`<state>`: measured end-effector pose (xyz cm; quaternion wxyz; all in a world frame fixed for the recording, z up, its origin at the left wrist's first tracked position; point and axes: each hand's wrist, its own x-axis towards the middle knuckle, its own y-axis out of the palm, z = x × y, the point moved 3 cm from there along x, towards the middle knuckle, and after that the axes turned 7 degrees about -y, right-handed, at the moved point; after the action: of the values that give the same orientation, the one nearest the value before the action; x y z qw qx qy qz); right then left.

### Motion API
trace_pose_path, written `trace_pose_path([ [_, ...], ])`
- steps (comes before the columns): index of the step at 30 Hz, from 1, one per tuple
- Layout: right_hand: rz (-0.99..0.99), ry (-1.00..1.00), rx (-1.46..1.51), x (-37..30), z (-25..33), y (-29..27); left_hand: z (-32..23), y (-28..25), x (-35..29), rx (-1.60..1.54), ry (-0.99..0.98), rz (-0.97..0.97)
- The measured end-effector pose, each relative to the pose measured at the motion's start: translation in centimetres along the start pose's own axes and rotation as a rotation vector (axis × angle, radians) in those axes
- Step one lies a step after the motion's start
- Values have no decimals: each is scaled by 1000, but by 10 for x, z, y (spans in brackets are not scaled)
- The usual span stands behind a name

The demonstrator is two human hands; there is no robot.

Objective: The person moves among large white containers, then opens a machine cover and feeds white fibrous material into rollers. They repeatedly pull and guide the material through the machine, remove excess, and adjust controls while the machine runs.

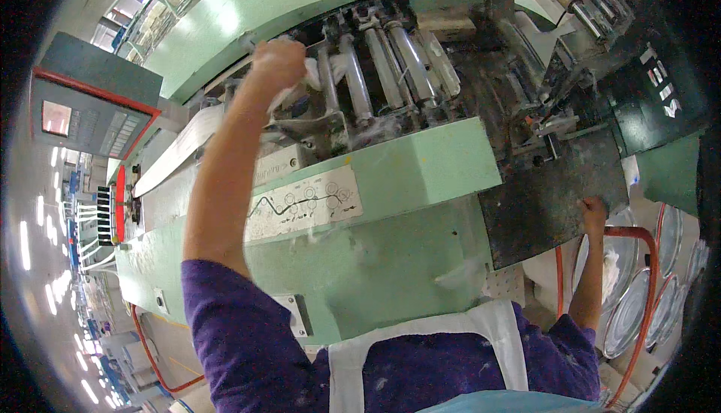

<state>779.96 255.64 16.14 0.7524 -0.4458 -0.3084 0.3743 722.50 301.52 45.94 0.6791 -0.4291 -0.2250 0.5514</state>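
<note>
My left hand (279,64) reaches over the green machine (420,161) with its fingers curled closed. White fluffy fibre (312,73) shows right beside it, close to several shiny metal rollers (356,82). The hand is slightly smeared, and what lies inside its fingers is hidden. At the right, my right hand (592,209) is closed at the edge of a dark metal plate (548,195). Whether it grips the plate or something small cannot be made out. A broad white fibre band (180,146) lies on the machine left of my left forearm.
A grey control box (94,105) with red edging stands at the far left. A red tubular rail (652,270) bends around the right side, near round cans (627,312). The long green cover (315,7) arches behind the rollers. A diagram plate (304,203) is fixed in front.
</note>
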Motion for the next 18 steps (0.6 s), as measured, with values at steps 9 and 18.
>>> trace_pose_path([
  [9,5,-217,259,31,200,-70,182,73,-82,-2536,40,-344],
  [18,324,-1003,403,69,506,-90,220,183,-116,-2706,-749,-585],
])
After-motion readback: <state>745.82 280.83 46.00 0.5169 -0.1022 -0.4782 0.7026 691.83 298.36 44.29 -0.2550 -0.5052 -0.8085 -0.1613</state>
